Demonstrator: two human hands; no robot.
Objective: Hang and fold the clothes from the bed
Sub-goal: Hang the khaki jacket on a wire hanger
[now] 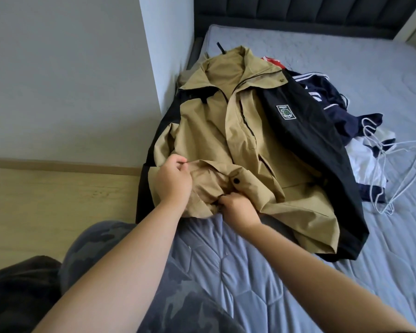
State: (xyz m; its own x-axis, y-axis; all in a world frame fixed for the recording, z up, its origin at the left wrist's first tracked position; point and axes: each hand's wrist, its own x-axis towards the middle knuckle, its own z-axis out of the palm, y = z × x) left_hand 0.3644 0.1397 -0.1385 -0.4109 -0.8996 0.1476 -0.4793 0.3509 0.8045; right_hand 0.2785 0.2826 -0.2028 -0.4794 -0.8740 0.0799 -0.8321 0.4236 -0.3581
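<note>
— Where is the jacket?
— The tan and black jacket (pixel 238 140) lies spread on the bed (pixel 346 56), front up. Its collar points toward the headboard (pixel 298 10), and it runs along the bed's left edge beside the wall (pixel 58 80).
— And the hands?
— Both are at its lower end. The left hand (pixel 173 179) has its grip closed on a fold of tan cloth, pinched between thumb and fingers. The right hand (pixel 238 207) has its grip closed on bunched tan cloth just below a black snap button (pixel 236 180).
— Anything on the black part?
— A white-edged badge (pixel 285 112) on the chest panel.
— What lies around it?
— A navy garment with white stripes (pixel 334 109) is partly under the jacket's right side. A bit of red cloth (pixel 273 61) shows past the collar. White wire hangers (pixel 371 188) lie just beside the navy garment. The person's knee in camouflage trousers (pixel 101 241) is at the near edge, over a wooden floor (pixel 46 207).
</note>
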